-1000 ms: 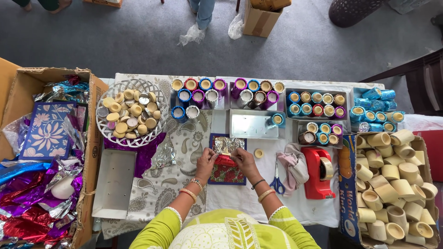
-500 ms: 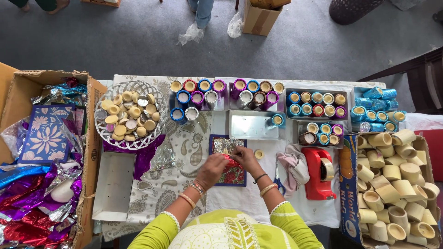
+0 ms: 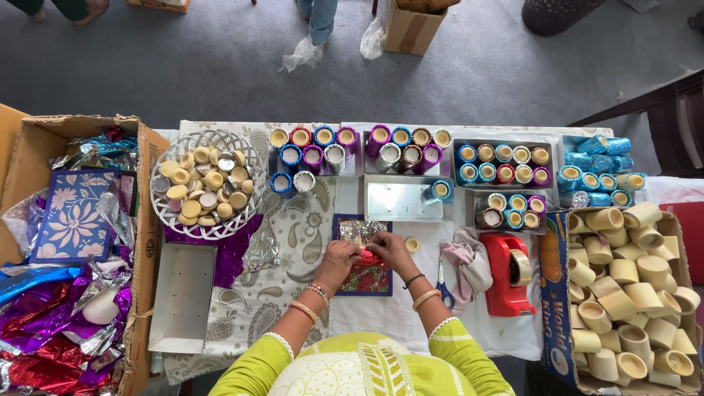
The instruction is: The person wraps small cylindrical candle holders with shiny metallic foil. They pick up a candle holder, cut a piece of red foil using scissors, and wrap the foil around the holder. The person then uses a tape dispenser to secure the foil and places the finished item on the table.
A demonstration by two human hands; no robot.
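Pinching red foil piece (image 3: 364, 258) | hands (image 3: 367, 253) touching, seemingly gripping

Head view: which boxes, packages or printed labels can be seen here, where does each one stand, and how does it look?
Cardboard box: left of the table, open, brown, full of shiny foil sheets.
Printed carton: right of the table, open, blue side with orange pictures and lettering, full of cream cups.
Small cardboard box: on the floor at the top, brown.
Plastic bags: on the floor at the top, clear, crumpled.
No screens or signs.
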